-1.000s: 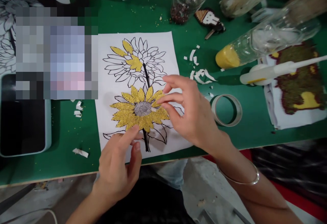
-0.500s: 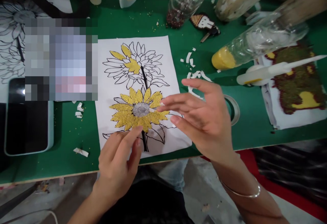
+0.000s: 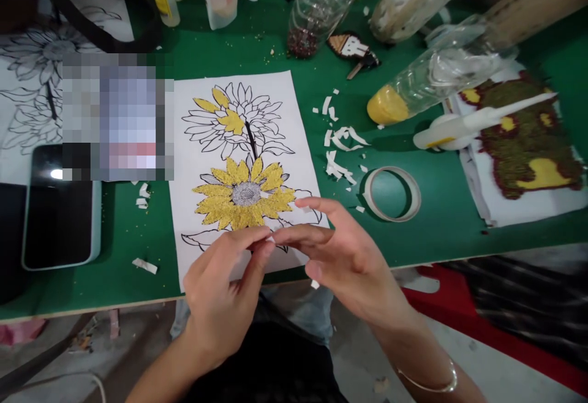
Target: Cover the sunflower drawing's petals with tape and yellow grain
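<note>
Near front edge of green desk (image 3: 124, 237), left hand (image 3: 223, 286) pinches tiny white scrap (image 3: 271, 239); right hand (image 3: 351, 259) loosely open, fingertips beside it. Below: white paper sheet (image 3: 296, 164) with yellow-petalled flower (image 3: 225, 210).

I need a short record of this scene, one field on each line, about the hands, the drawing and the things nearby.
Left hand: thumb and index fingertips at a small white piece; grip unclear
Right hand: open, fingertips near the left hand's
Paper sheet: under both hands' fingertips
Lower flower: yellow petals, grey centre
Upper flower: only partly yellow
Right of sheet: white scraps, pale ring
Left of sheet: phone
</note>
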Available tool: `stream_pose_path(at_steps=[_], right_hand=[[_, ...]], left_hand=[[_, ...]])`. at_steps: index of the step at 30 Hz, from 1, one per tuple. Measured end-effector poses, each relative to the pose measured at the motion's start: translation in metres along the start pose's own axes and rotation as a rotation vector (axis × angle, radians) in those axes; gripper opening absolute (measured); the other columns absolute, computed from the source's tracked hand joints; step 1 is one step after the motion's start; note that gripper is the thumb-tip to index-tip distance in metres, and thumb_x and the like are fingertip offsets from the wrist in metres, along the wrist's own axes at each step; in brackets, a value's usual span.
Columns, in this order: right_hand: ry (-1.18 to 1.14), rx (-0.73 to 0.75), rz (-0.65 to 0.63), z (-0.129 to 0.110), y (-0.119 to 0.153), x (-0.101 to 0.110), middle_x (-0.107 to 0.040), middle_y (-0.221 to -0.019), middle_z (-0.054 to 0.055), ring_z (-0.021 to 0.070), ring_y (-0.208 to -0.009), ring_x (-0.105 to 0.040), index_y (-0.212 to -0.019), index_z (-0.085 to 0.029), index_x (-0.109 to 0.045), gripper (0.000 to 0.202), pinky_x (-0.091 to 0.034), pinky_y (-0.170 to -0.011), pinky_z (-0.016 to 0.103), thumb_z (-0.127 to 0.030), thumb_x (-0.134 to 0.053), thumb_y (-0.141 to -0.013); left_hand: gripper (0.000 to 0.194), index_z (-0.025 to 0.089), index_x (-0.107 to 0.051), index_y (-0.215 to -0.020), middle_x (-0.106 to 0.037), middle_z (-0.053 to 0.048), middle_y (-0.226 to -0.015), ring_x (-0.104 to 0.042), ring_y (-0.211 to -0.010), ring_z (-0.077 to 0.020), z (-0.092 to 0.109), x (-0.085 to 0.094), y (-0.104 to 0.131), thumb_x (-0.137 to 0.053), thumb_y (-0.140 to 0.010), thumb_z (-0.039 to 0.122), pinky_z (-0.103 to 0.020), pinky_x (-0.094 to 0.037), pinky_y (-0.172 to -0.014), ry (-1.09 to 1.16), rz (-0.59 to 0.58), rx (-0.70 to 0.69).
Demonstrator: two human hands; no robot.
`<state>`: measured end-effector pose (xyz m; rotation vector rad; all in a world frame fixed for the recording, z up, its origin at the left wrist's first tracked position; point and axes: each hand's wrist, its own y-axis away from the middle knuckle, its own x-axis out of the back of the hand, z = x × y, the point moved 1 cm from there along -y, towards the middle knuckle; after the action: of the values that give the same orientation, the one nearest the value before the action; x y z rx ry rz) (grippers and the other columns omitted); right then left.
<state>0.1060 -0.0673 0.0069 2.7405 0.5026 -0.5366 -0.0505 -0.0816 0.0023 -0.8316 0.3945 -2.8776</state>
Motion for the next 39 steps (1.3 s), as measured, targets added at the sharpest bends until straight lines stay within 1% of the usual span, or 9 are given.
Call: stream_pose_path(at_steps=[4, 10, 14, 20, 23, 28, 31, 34, 39], right_hand=[[0.211, 0.043, 0.117, 0.007, 0.013, -0.002, -0.067, -0.111, 0.002, 0.0178, -0.112, -0.059, -0.121, -0.033, -0.039, 0.045, -0.042, -0.102, 0.047, -0.016, -0.057, -0.084], [0.332, 0.096, 0.144, 0.014, 0.023, -0.003, -0.064, -0.116, 0.002, 0.019, -0.12, -0.052, -0.124, -0.035, -0.037, 0.048, -0.037, -0.106, 0.052, -0.014, -0.053, -0.084], [0.288, 0.108, 0.124, 0.014, 0.022, -0.003, -0.065, -0.114, 0.0, 0.0164, -0.119, -0.054, -0.123, -0.037, -0.038, 0.048, -0.036, -0.107, 0.048, -0.014, -0.054, -0.084], [0.067, 0.03, 0.078, 0.013, 0.014, 0.002, -0.067, -0.111, 0.003, 0.0206, -0.114, -0.058, -0.128, -0.035, -0.037, 0.053, -0.042, -0.101, 0.049, -0.021, -0.059, -0.083], [-0.024, -0.016, 0.045, 0.012, 0.011, 0.005, -0.068, -0.108, 0.004, 0.0219, -0.112, -0.059, -0.133, -0.036, -0.031, 0.059, -0.04, -0.103, 0.051, -0.025, -0.06, -0.083], [0.011, -0.083, 0.036, 0.008, 0.01, 0.01, -0.069, -0.106, 0.003, 0.0243, -0.11, -0.06, -0.141, -0.041, -0.014, 0.074, -0.04, -0.1, 0.058, -0.033, -0.059, -0.083], [0.058, -0.031, 0.085, 0.004, 0.011, 0.014, -0.06, -0.124, 0.003, 0.0224, -0.11, -0.06, -0.14, -0.045, -0.012, 0.075, -0.043, -0.098, 0.055, -0.029, -0.058, -0.084], [0.126, 0.058, 0.164, 0.0, 0.011, 0.017, -0.05, -0.135, 0.003, 0.0202, -0.111, -0.059, -0.139, -0.045, -0.018, 0.068, -0.047, -0.097, 0.048, -0.024, -0.055, -0.085], [0.17, 0.165, 0.252, 0.005, 0.006, 0.006, -0.059, -0.116, 0.004, 0.0168, -0.098, -0.061, -0.135, -0.039, -0.03, 0.059, -0.053, -0.089, 0.04, -0.022, -0.055, -0.085]], left_hand=[[0.022, 0.023, -0.061, -0.096, -0.069, 0.004, -0.081, -0.064, -0.069, -0.0067, 0.0, -0.004, 0.006, -0.063, -0.078, 0.01, -0.018, -0.056, -0.068, 0.07, 0.008, 0.061], [0.028, 0.021, -0.057, -0.104, -0.066, 0.001, -0.089, -0.065, -0.08, -0.0097, -0.002, -0.012, 0.009, -0.061, -0.079, 0.01, -0.021, -0.056, -0.073, 0.155, -0.009, 0.146], [0.029, 0.022, -0.058, -0.101, -0.066, 0.002, -0.088, -0.065, -0.079, -0.0093, -0.003, -0.014, 0.01, -0.062, -0.077, 0.006, -0.021, -0.055, -0.073, 0.153, 0.027, 0.106], [0.028, 0.021, -0.059, -0.093, -0.066, 0.004, -0.081, -0.063, -0.074, -0.0079, -0.002, -0.015, 0.012, -0.063, -0.074, 0.001, -0.02, -0.052, -0.068, 0.073, 0.1, 0.049], [0.028, 0.02, -0.055, -0.092, -0.065, 0.003, -0.081, -0.063, -0.076, -0.0087, -0.003, -0.016, 0.012, -0.06, -0.075, -0.001, -0.021, -0.052, -0.069, 0.151, 0.102, 0.041], [0.028, 0.02, -0.048, -0.085, -0.061, 0.002, -0.081, -0.06, -0.076, -0.0086, -0.002, -0.014, 0.015, -0.053, -0.075, -0.006, -0.022, -0.051, -0.067, 0.261, 0.043, -0.011], [0.027, 0.019, -0.048, -0.085, -0.057, 0.0, -0.083, -0.057, -0.077, -0.0096, 0.0, -0.008, 0.016, -0.05, -0.075, -0.007, -0.024, -0.05, -0.067, 0.263, 0.013, -0.04], [0.027, 0.019, -0.05, -0.091, -0.054, -0.001, -0.085, -0.056, -0.081, -0.0124, 0.0, -0.002, 0.015, -0.051, -0.075, -0.002, -0.031, -0.051, -0.073, 0.302, 0.02, -0.04], [0.021, 0.019, -0.054, -0.09, -0.055, 0.0, -0.079, -0.056, -0.075, -0.0102, 0.002, -0.003, 0.011, -0.057, -0.076, 0.004, -0.024, -0.05, -0.066, 0.39, -0.089, 0.069]])
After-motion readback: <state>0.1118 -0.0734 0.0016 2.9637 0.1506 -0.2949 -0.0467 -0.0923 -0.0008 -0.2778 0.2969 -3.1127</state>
